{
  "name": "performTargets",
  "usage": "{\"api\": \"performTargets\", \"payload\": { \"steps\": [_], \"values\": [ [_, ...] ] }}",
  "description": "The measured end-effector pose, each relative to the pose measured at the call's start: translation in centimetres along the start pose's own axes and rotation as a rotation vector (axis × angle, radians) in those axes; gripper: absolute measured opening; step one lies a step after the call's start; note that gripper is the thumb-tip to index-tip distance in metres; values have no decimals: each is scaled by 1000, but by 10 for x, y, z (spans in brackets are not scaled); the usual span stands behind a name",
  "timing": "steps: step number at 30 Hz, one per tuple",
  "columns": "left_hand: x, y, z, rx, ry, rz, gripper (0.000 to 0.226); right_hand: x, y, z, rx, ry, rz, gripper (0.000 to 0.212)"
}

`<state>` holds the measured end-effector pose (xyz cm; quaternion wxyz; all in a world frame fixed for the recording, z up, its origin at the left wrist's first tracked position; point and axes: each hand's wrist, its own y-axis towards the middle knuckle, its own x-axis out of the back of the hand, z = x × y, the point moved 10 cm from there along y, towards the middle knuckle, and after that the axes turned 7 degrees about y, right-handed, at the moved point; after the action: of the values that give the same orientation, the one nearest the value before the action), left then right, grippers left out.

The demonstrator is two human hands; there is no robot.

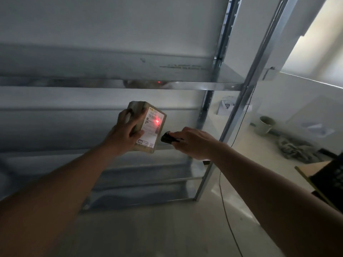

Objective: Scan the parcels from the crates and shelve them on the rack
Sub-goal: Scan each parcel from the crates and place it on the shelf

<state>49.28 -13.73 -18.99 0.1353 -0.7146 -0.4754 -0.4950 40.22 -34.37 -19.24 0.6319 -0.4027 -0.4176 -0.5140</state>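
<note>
The parcel [148, 127], a small brown carton, was held in the air in front of the rack [232, 108], roughly level with a middle shelf. Its white label [153, 127] faced the scanner [168, 138], and a red aiming cross lay on that label, which suggested a scan was in progress. The left hand [128, 130] gripped the parcel from its far side, fingers curled over the top edge and thumb on the label face, apparently to keep the barcode area uncovered. The right hand [193, 143] was closed around the small black scanner, held just beside the parcel's lower corner and angled up at the label. A thin cable [225, 206] hung down past the rack's front upright [246, 93]. Shelving was judged the step to follow. A dark crate [332, 175] sat at the right edge, a cup [265, 125] and a crumpled cloth [295, 149] beyond.
</note>
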Motion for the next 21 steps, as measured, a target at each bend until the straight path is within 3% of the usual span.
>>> {"api": "performTargets", "payload": {
  "steps": [14, 21],
  "values": [
    [20, -10, -70, -48, 192, -44, 85, 42, -85, 1, 44, -505, 59, 57],
    [30, -17, -88, -49, 214, -27, 82, 54, -100, 9, 60, -628, 23, 56]
  ]
}}
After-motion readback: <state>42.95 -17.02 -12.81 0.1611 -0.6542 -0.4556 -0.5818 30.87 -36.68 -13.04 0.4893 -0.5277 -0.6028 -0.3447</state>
